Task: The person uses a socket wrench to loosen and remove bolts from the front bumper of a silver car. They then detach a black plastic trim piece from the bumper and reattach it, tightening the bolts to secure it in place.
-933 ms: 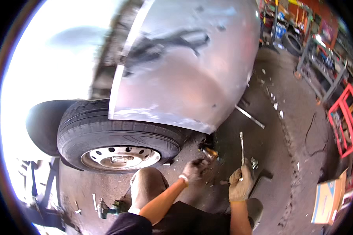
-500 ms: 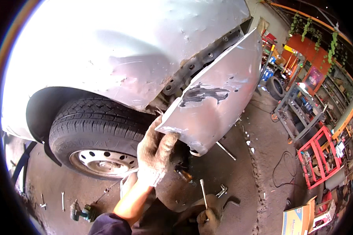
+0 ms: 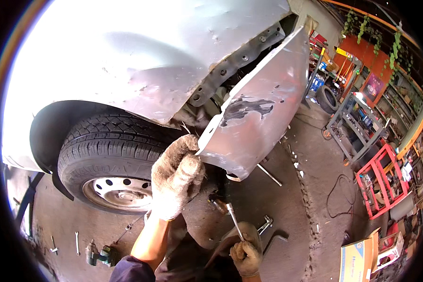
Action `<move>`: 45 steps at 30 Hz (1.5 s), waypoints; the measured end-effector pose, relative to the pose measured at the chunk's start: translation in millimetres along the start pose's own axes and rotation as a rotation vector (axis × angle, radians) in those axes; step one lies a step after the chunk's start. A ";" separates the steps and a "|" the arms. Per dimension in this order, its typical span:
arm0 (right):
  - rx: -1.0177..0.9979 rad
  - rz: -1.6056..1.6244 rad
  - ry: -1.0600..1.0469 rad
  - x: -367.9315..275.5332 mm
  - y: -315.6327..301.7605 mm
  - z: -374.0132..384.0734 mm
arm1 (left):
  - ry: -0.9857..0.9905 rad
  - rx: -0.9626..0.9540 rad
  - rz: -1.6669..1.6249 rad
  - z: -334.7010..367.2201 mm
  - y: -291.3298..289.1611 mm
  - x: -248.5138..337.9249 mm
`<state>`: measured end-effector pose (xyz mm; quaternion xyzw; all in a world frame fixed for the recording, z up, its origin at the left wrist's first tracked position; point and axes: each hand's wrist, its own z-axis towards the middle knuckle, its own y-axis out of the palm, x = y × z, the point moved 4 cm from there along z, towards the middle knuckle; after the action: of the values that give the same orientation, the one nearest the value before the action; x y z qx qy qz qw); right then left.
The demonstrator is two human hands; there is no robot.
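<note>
My left hand [image 3: 174, 181], in a knit work glove, is closed on the lower corner of a silver bumper panel [image 3: 249, 136] with a black scuffed patch. The panel stands away from the silver car body [image 3: 141, 66], leaving a gap along a metal bracket [image 3: 225, 70] with bolts and holes. Lower down, my gloved right hand [image 3: 246, 257] is wrapped round a slim chrome socket wrench [image 3: 235, 221] pointing up and slightly left. A wheel with a black tyre [image 3: 113, 150] sits left of my left hand.
On the floor lie a cordless drill [image 3: 101, 254], a spanner [image 3: 77, 243], another chrome tool [image 3: 266, 223] and a metal rod [image 3: 269, 175]. Rightward stand a grey cart [image 3: 357, 124], a red metal frame [image 3: 378, 183], a loose tyre [image 3: 327, 98] and a cardboard box [image 3: 359, 258].
The panel's lower corner has shifted slightly right, and the gap to the car body looks wider. My right hand has come up with the wrench, which now tilts left.
</note>
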<state>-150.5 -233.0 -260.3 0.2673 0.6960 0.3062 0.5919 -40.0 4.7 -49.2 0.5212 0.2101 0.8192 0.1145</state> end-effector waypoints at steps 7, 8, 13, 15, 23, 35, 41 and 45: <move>-0.265 0.049 0.071 3.8 21.5 -12.7 | -0.009 -0.035 -0.102 -0.5 -2.8 -10.2; -0.273 0.010 0.072 5.6 21.6 -14.4 | -0.010 -0.031 -0.091 -1.3 -4.4 -10.6; -0.301 0.038 0.084 16.2 24.4 -19.2 | 0.004 -0.031 -0.030 -5.4 -10.4 -6.3; -0.328 0.123 0.078 19.8 27.4 -20.2 | -0.013 -0.036 -0.023 -7.4 -13.2 -6.5; -0.275 0.213 0.015 26.2 18.1 -20.5 | -0.425 0.096 0.137 -50.9 -47.6 -53.7; -0.206 0.093 0.104 29.8 24.3 -18.8 | -0.554 0.108 0.013 -97.0 -83.2 -80.5; -0.092 0.079 0.184 34.4 22.3 -22.2 | -0.679 0.052 0.171 -101.4 -81.8 -86.2; -0.138 0.016 0.099 35.5 19.7 -23.7 | -0.560 -0.023 0.200 -100.1 -64.0 -82.6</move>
<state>-179.3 -196.4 -266.5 0.2161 0.6995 0.3709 0.5714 -96.8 5.2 -182.3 0.7437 0.1084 0.6531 0.0925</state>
